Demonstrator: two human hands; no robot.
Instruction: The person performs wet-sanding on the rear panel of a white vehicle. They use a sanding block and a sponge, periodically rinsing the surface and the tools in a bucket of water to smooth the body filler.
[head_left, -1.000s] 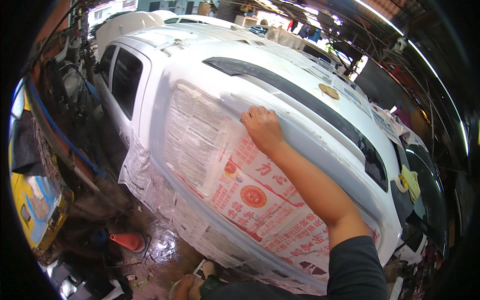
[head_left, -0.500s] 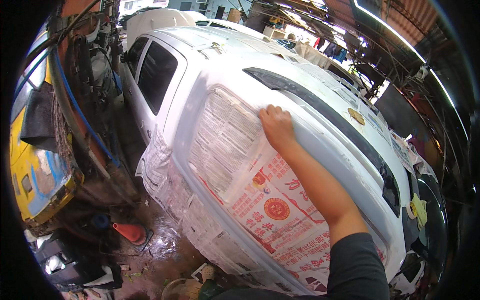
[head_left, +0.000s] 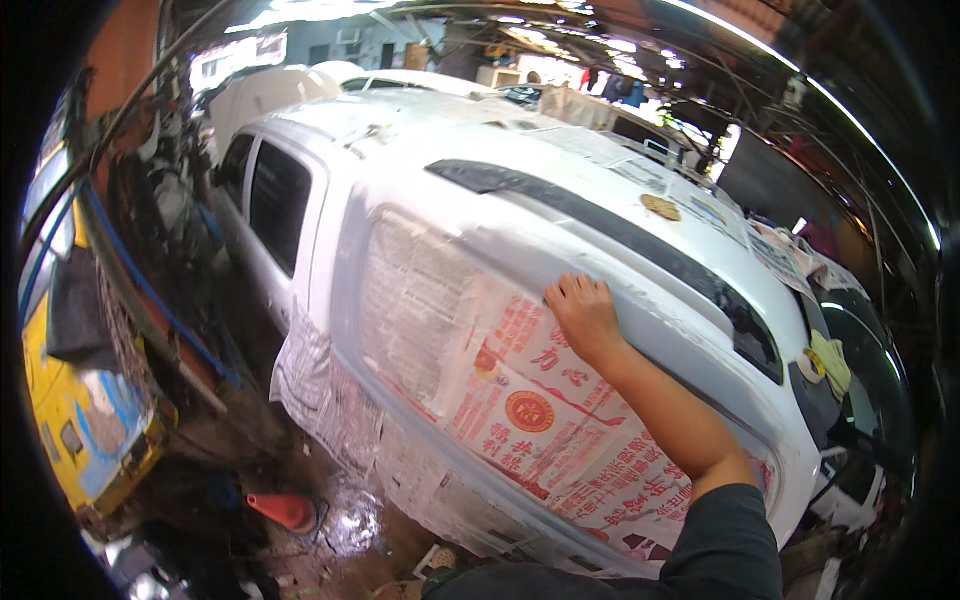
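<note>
My right hand (head_left: 585, 318) reaches across the side of a white vehicle (head_left: 390, 175). Its fingers are curled and press on the grey primed strip (head_left: 640, 335) above a papered-over window. Whatever lies under the fingertips, if anything, is hidden. Old newspaper (head_left: 420, 300) and red-printed paper (head_left: 520, 370) mask the window below the hand. A dark rail (head_left: 600, 215) runs along the roof edge beyond it. My left hand is out of view.
An orange cone (head_left: 283, 510) stands on the wet floor to the left, near a yellow, blue-patched panel (head_left: 95, 400). On the roof lies a tan pad (head_left: 660, 207). A yellow-green cloth (head_left: 830, 362) hangs at the vehicle's right end. Blue hose (head_left: 150, 290) runs along the left.
My right hand has slid along the grey strip toward the right end of the vehicle, its fingers still curled. The whole view has shifted and is a little blurred.
</note>
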